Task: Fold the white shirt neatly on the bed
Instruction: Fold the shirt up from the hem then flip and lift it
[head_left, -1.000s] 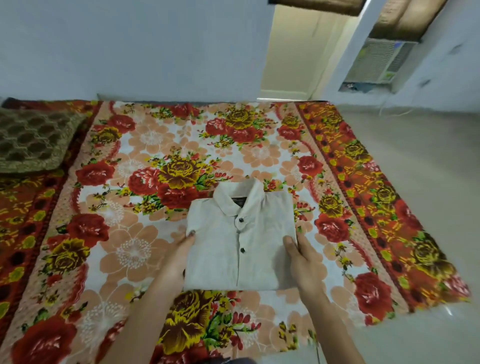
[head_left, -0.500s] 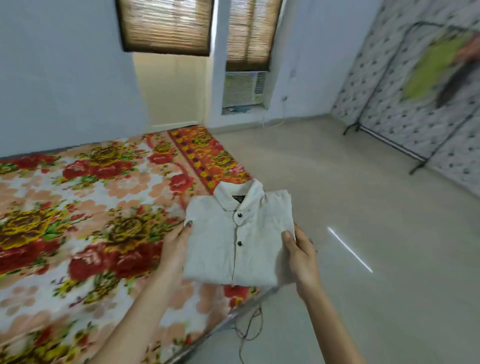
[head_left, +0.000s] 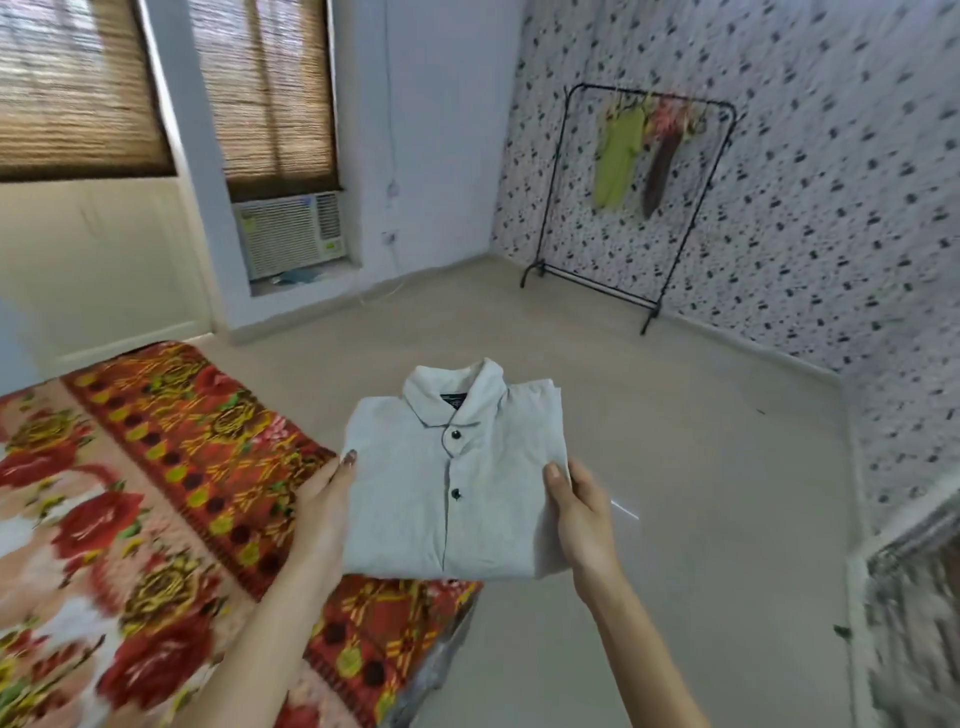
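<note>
Head view, left to right: bed (head_left: 78, 597) with red and yellow floral cover fills the lower left, its right edge running diagonally. Window AC unit (head_left: 291, 234) sits low in the far wall under brown blinds (head_left: 270, 93). Left hand (head_left: 322, 512) grips the left edge of the white shirt (head_left: 441, 499), thumb laid on top, fingers hidden beneath. Shirt is folded into a neat rectangle, front up, two dark buttons showing, and is held off the bed, partly above the bed's right edge and partly above the bare floor (head_left: 701, 467). Its long axis runs from the person outward, leaning slightly right; collar points away toward the far wall, bottom fold toward the person. Right hand (head_left: 582, 519) pinches the right edge, thumb on top, fingers curled under. Far right: black clothes rack (head_left: 561, 171) with a green garment (head_left: 618, 156) and a dark one, against speckled wallpaper (head_left: 831, 208).
</note>
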